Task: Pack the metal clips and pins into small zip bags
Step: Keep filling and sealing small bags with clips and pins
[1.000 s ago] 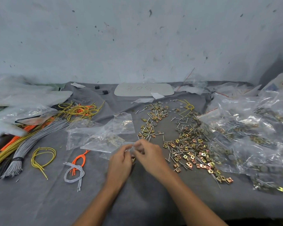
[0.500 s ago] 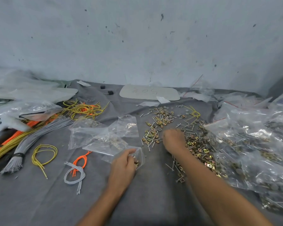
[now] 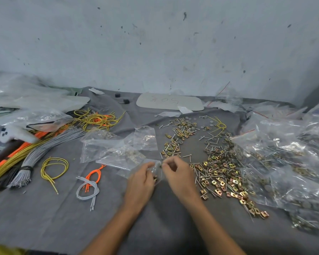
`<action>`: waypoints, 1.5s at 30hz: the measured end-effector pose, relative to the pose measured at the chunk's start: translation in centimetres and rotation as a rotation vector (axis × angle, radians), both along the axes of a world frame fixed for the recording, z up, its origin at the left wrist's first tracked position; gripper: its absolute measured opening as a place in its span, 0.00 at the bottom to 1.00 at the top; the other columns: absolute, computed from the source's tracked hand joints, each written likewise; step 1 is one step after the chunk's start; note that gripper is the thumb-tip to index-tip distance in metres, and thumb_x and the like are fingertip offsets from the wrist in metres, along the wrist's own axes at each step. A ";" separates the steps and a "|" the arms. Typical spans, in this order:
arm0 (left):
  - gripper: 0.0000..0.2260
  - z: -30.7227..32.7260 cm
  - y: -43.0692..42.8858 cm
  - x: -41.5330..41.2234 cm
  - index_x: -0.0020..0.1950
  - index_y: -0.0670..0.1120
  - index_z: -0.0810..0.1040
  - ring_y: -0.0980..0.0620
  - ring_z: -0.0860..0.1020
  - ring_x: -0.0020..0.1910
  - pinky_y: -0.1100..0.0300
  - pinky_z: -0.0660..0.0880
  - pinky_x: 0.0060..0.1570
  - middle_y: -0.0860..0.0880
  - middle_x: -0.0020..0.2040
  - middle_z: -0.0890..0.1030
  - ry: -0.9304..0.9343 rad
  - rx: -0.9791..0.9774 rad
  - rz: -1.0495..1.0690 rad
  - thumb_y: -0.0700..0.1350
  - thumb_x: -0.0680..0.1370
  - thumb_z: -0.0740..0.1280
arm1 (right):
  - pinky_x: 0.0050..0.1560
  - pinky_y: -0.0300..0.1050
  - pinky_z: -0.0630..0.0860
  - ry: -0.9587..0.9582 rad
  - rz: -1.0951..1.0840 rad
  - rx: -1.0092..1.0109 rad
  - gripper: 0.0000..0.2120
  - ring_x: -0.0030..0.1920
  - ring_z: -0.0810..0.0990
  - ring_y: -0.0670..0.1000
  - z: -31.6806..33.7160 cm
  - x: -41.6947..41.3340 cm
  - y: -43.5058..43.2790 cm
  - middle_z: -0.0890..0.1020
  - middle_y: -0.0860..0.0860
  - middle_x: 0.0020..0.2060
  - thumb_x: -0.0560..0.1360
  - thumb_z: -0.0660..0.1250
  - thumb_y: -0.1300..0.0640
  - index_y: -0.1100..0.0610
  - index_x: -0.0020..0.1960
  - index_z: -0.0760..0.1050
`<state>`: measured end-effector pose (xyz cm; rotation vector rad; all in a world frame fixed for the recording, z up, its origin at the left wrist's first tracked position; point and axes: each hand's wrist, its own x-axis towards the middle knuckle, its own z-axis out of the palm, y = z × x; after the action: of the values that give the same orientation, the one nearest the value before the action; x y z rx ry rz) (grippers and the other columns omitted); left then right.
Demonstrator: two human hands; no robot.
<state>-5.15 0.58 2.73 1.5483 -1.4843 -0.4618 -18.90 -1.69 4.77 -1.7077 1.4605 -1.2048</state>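
Head view: left hand [image 3: 140, 181] grips a part-filled zip bag [image 3: 156, 171]; right hand [image 3: 177, 172], fingers curled, meets its mouth, its hold impossible to tell. Filled bags [image 3: 284, 153] lie right; many loose clips and pins [image 3: 221, 173] remain.

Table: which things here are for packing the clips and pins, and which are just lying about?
Job: held bag, clips and pins, other bags, filled bags.
Lying about: yellow wires, grey wires, orange cords, white panel.

Single head-worn wide view; forward and down; close above the table [image 3: 44, 223]; wall [image 3: 155, 43] beyond
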 end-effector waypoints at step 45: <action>0.04 -0.5 -1.1 0.8 0.47 0.55 0.77 0.51 0.82 0.39 0.52 0.77 0.44 0.54 0.36 0.83 -0.042 0.109 0.075 0.46 0.77 0.68 | 0.61 0.44 0.73 0.189 0.147 0.034 0.16 0.54 0.77 0.46 -2.3 -0.1 0.5 0.79 0.46 0.51 0.76 0.63 0.62 0.48 0.57 0.81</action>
<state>-4.35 -0.50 2.22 1.7019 -1.4477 -0.4755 -19.01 -1.21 2.48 -1.9124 1.4252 -0.9575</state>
